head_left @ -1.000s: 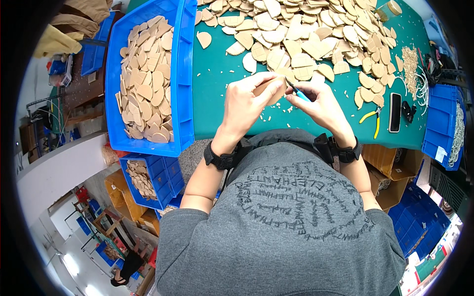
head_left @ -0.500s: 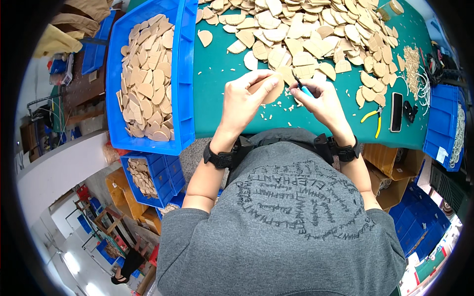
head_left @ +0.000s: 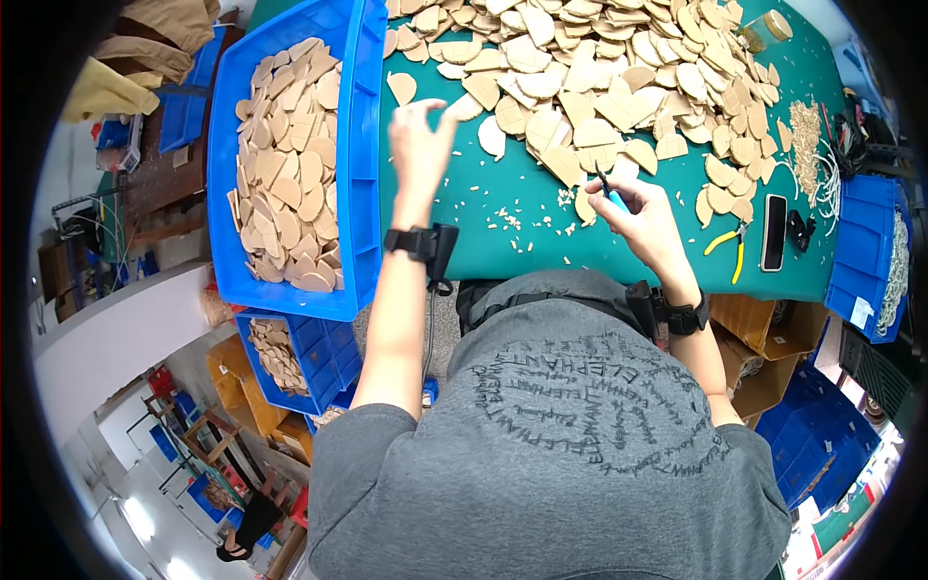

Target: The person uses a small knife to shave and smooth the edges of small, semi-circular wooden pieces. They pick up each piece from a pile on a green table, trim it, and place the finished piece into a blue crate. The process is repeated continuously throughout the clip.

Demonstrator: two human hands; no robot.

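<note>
Bkgd = workshop room, pale floor lower left, a person (head_left: 259, 522) in dark clothes there. Main surface = green worktop (head_left: 483, 256). Big blue bin (head_left: 362, 198) at its left edge, approx. half-round tan pieces (head_left: 280, 179) heaped inside. Bigger spread of loose pieces (head_left: 580, 72) across the far side, overlapping every which way.

Hands: left hand (head_left: 419, 150) is over the worktop just right of the bin, fingers curved, thumb well apart from them, wide gap, looks empty tbh (bit blurry). Right hand (head_left: 640, 217) is near the middle, fingers closed round a blue-handled tool (head_left: 616, 200), dark tip pointing away from the body.

Smaller stuff on the right: black phone (head_left: 774, 233), yellow-handled pliers (head_left: 727, 246) lying beside it, heap of shavings (head_left: 804, 140) farther back.

One tan piece (head_left: 584, 207) is right by the R fingertips, partly hidden, can't tell if touching. Pieces look flat & thin, mostly one straight edge + one curved, some w/ scored lines. Tiny pale scraps (head_left: 512, 222) btwn the hands.
</note>
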